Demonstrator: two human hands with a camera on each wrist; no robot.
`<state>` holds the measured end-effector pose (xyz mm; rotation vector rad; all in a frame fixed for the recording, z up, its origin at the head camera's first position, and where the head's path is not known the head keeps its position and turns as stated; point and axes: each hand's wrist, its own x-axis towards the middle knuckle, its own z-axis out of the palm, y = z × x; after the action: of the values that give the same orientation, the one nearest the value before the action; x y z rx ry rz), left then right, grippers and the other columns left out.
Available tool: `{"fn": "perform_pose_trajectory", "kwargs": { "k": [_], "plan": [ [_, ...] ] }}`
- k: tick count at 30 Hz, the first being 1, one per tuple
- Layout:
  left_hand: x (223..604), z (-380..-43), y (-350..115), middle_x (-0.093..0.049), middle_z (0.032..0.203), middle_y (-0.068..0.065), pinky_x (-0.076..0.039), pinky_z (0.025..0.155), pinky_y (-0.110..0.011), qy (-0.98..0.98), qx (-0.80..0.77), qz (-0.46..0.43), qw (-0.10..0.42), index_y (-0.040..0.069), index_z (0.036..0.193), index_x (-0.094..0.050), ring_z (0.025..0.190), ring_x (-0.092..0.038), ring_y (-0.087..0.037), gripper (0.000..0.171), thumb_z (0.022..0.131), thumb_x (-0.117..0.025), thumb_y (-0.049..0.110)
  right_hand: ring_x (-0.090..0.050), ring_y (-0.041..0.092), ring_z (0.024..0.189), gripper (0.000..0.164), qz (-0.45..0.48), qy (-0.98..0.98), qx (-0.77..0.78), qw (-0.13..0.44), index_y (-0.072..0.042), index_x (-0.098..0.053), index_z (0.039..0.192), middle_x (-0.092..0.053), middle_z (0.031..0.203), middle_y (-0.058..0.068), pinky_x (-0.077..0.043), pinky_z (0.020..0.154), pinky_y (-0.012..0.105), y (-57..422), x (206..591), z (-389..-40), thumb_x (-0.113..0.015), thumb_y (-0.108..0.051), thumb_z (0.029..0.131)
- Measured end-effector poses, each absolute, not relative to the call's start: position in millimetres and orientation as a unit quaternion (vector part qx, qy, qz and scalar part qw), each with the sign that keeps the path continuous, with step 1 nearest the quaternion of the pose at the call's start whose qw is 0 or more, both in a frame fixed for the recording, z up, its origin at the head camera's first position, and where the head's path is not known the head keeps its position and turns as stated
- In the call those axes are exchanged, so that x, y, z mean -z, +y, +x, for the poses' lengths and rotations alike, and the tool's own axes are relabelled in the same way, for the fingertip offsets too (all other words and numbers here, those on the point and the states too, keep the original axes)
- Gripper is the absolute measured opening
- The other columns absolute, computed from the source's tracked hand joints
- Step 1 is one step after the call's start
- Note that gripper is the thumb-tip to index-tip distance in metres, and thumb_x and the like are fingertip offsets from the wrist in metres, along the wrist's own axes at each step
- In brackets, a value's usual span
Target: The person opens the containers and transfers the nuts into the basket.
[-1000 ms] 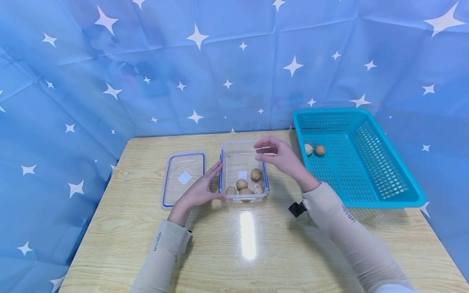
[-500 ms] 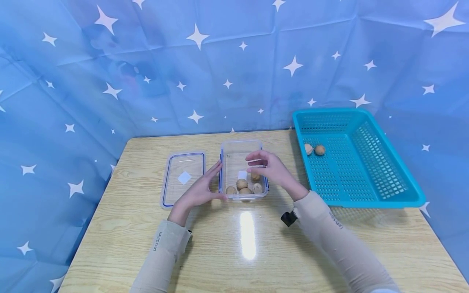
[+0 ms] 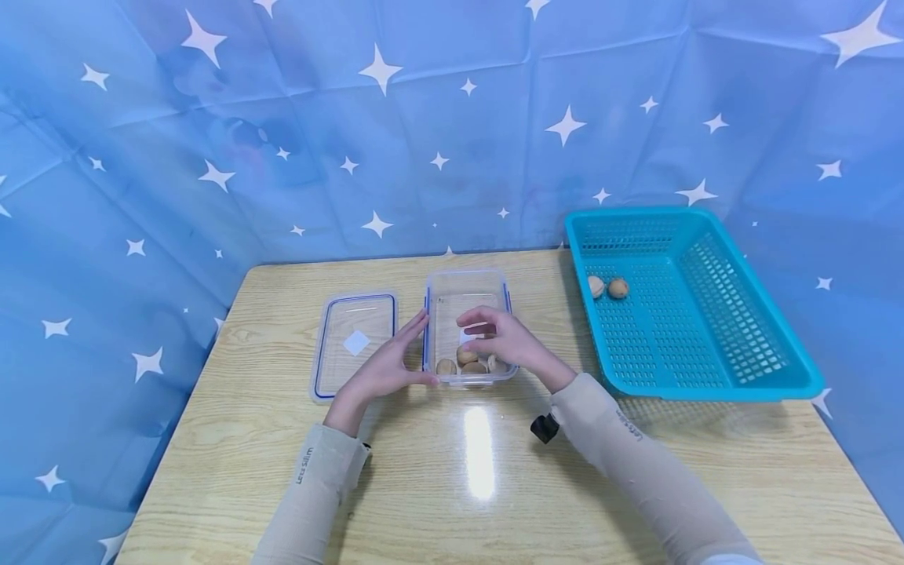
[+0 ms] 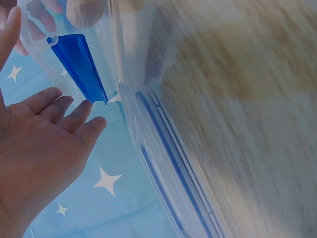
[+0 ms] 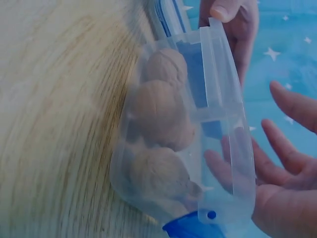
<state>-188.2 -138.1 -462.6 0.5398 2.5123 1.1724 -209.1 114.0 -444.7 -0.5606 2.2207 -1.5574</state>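
A clear plastic food container with blue edging stands uncovered on the table. Several walnuts lie in its near end; the right wrist view shows more of these walnuts through the clear wall. My left hand rests along the left side, fingers extended, thumb at the near left corner. Over the near right part is my right hand, its fingers loosely bent and spread just above a walnut. In the right wrist view nothing shows between these right fingers. My right hand hides one walnut from the head view.
The container's lid, blue-rimmed, lies flat on the left. At the right stands a turquoise plastic basket holding two walnuts by its left wall. A blue starry cloth hangs behind the wooden table.
My right hand has moved left and toward the near end, from the container's right rim to above the walnuts. My left hand has stayed in place.
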Motion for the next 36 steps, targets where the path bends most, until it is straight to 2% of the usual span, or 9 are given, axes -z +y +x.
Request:
{"fn": "perform_pose_trajectory", "kwargs": {
  "k": [7,17,22,36],
  "plan": [
    [462,-188,-138,-0.009,0.17,0.003,-0.019,0.124,-0.057,0.879,-0.41,0.187,0.157,0.017,0.161,-0.019,0.156,-0.011,-0.031,0.108,0.077,-0.085,0.038,-0.049,0.045,0.135,0.047,-0.204,0.797,0.522,0.226,0.005,-0.052,0.136,-0.052,0.145,0.022,-0.044,0.112,0.054,105,449,-212,-0.065,-0.015,0.096],
    [462,-188,-138,-0.008,0.17,0.003,-0.02,0.124,-0.058,0.88,-0.407,0.187,0.159,0.017,0.161,-0.019,0.156,-0.011,-0.03,0.108,0.078,-0.085,0.037,-0.059,0.038,0.126,0.043,-0.198,0.818,0.485,0.237,0.003,-0.057,0.132,-0.057,0.139,0.023,-0.047,0.109,0.05,95,458,-212,-0.063,-0.023,0.098],
    [462,-188,-138,-0.008,0.17,0.004,-0.021,0.124,-0.057,0.879,-0.409,0.189,0.159,0.019,0.161,-0.018,0.156,-0.011,-0.029,0.108,0.078,-0.085,0.036,-0.059,0.038,0.126,0.039,-0.188,0.828,0.471,0.241,0.0,-0.059,0.129,-0.06,0.136,0.02,-0.047,0.109,0.05,91,461,-213,-0.064,-0.021,0.097],
    [462,-188,-139,-0.008,0.17,0.004,-0.023,0.124,-0.056,0.878,-0.408,0.194,0.156,0.018,0.161,-0.018,0.156,-0.012,-0.029,0.108,0.078,-0.085,0.036,-0.063,0.033,0.116,0.037,-0.173,0.837,0.466,0.229,0.0,-0.063,0.124,-0.063,0.129,0.018,-0.053,0.1,0.043,84,467,-216,-0.072,-0.009,0.09]
  ]
}}
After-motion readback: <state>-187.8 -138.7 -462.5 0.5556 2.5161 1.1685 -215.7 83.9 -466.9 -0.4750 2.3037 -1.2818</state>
